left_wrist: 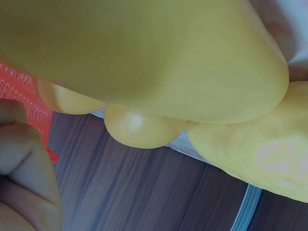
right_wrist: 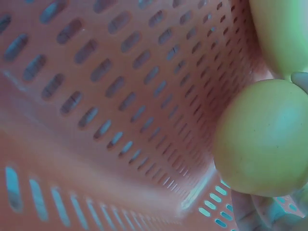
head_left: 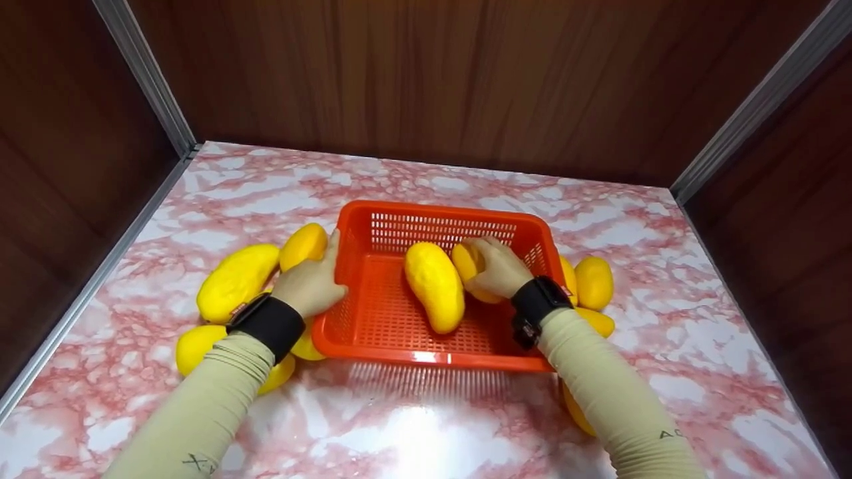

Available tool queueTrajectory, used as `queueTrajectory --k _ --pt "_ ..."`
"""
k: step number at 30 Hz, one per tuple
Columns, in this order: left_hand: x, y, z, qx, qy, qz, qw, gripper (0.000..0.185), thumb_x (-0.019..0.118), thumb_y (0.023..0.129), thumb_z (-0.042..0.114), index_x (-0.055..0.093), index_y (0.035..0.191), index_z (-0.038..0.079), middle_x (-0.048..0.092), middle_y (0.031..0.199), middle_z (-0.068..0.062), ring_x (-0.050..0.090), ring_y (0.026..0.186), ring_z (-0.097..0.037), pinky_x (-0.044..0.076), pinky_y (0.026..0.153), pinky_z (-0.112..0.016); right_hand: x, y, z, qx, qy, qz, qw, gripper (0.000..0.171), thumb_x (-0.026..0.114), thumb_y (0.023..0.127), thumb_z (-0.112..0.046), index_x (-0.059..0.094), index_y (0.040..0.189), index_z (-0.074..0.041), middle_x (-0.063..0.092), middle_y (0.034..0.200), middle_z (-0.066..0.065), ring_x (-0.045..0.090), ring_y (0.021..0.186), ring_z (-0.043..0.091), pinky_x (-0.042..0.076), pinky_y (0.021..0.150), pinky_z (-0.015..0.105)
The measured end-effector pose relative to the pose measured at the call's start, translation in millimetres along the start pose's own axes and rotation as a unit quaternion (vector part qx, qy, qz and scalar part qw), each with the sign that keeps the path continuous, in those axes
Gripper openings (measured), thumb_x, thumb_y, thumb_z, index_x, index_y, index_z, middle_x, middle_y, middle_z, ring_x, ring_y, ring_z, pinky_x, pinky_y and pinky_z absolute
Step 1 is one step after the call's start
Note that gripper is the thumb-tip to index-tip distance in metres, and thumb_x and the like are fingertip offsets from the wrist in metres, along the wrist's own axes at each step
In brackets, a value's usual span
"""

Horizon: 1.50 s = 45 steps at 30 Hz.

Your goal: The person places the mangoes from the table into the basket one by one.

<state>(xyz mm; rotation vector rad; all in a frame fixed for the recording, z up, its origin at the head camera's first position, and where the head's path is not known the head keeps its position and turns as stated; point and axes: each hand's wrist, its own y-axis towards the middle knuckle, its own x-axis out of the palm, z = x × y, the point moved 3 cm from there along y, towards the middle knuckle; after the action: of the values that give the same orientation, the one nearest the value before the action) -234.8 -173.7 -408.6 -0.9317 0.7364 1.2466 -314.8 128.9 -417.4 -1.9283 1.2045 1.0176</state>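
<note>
Right hand (head_left: 498, 267) fingers wrap mango (head_left: 468, 261) inside basket (head_left: 426, 356).

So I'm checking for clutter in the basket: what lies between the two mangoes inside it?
Nothing: in the head view the loose mango and the mango gripped by the right hand sit side by side.

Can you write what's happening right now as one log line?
right hand: holds mango inside orange basket | left hand: on basket's left wall | another mango: lying in basket
</note>
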Motion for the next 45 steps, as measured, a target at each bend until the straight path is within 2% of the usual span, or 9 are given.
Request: queueTrajectory --k 5,11,24,31,38,45 --pt "0.3 -0.9 0.5 -0.001 0.001 -0.003 1.0000 0.097 0.058 0.085 0.023 -0.002 0.161 0.016 0.064 0.081 -0.015 0.061 0.071 -0.029 0.045 0.061 -0.037 2.1 -1.1 0.1 -0.011 -0.016 0.000 1.000 0.081 0.077 0.069 -0.016 0.049 0.145 -0.011 0.044 0.146 0.018 0.047 0.128 0.039 0.039 0.108 0.050" --pt "-1.7 -1.7 0.7 -0.002 -0.002 -0.004 1.0000 0.097 0.058 0.086 0.024 -0.004 0.161 0.019 0.061 0.076 -0.013 0.061 0.067 -0.028 0.044 0.058 -0.036 3.0 -1.5 -0.7 -0.004 -0.017 -0.002 1.000 0.081 0.077 0.069 -0.017 0.049 0.145 -0.014 0.039 0.147 0.019 0.048 0.126 0.040 0.041 0.105 0.052" --pt "-1.6 -1.6 0.4 0.000 0.005 0.000 1.0000 0.097 0.058 0.086 0.025 -0.004 0.161 0.017 0.062 0.078 -0.015 0.062 0.070 -0.029 0.046 0.060 -0.039 6.0 0.1 0.5 0.007 -0.028 -0.017 0.999 0.081 0.075 0.070 -0.014 0.048 0.146 -0.013 0.042 0.146 0.019 0.052 0.121 0.036 0.042 0.105 0.049" --pt "-1.3 -0.2 -0.1 0.002 0.005 -0.001 1.0000 0.097 0.058 0.086 0.026 -0.003 0.161 0.016 0.063 0.078 -0.014 0.063 0.071 -0.029 0.047 0.061 -0.039 5.2 0.7 -0.3 0.004 -0.022 -0.017 1.000 0.075 0.075 0.072 -0.016 0.052 0.143 -0.010 0.043 0.149 0.020 0.049 0.128 0.038 0.037 0.111 0.049" --pt "-1.1 2.1 -0.9 -0.005 0.011 -0.007 0.9999 0.098 0.059 0.086 0.024 -0.004 0.160 0.017 0.055 0.069 -0.009 0.059 0.063 -0.027 0.043 0.056 -0.035 3.5 0.1 -1.6 -0.001 -0.013 -0.007 1.000 0.071 0.075 0.075 -0.018 0.053 0.142 -0.008 0.041 0.150 0.023 0.044 0.135 0.041 0.036 0.112 0.050" --pt "-0.4 2.7 -1.2 -0.003 0.004 -0.005 1.0000 0.098 0.059 0.085 0.024 -0.004 0.161 0.018 0.060 0.073 -0.013 0.061 0.066 -0.028 0.044 0.057 -0.036 -0.3 0.1 -1.4 0.001 -0.006 0.010 1.000 0.066 0.076 0.078 -0.022 0.056 0.140 -0.008 0.044 0.147 0.020 0.044 0.133 0.039 0.036 0.112 0.051"
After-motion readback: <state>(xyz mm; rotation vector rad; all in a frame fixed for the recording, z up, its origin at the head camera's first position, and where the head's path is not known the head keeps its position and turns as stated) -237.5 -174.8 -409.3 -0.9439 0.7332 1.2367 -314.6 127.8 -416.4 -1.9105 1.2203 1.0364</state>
